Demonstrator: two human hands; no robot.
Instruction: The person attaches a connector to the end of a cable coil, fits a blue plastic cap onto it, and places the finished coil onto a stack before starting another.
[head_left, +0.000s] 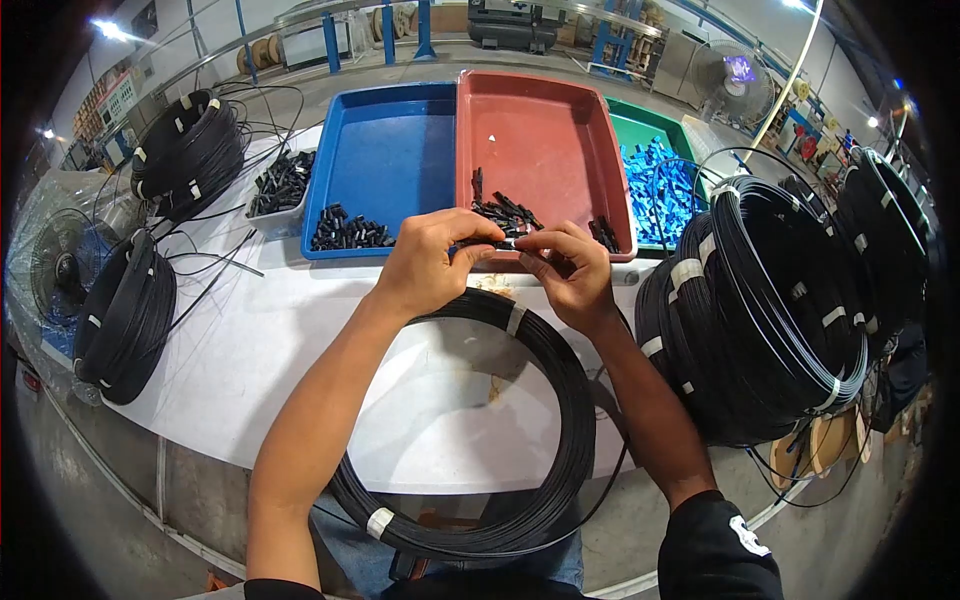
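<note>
My left hand and my right hand meet in front of the red tray. Between their pinched fingers is a small black connector, with a light spot on it. A black cable runs down from my right hand. Below both hands, a coil of black cable bound with white tape lies over the table's front edge and my lap. Small black parts lie in the red tray, just behind my fingers. More black parts are in the blue tray, left of my left hand.
A green tray holds blue parts. Large black cable coils stand at the right, and two more at the left. A small tub of black pieces stands beside the blue tray. Loose cable ends cross the white table.
</note>
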